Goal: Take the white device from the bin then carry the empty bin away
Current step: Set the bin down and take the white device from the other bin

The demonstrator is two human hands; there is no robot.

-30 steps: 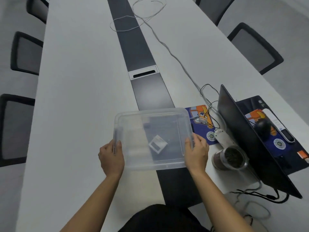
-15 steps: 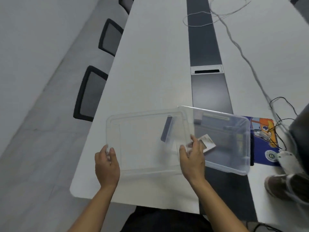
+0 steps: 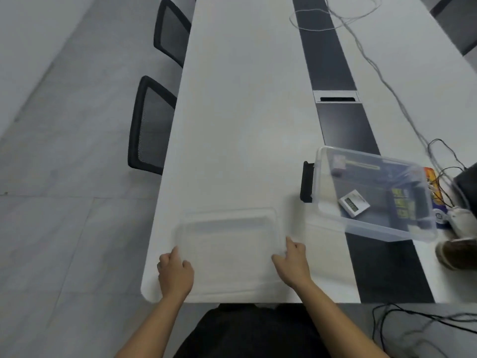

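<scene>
White device (image 3: 354, 203) sits loose in the open bin (image 3: 387, 229) — light, rigid, pinch its edges. Left of bin, lid (image 3: 227, 244) lies flat — left hand (image 3: 175, 272) and right hand (image 3: 293, 264) grip its sides.

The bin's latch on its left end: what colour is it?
Black, on the clear bin; the latch shows best in the head view.

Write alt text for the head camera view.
Both hands, left and right, rest at the sides of a clear lid on a white table; to its right, the open bin holds the white device.
</scene>
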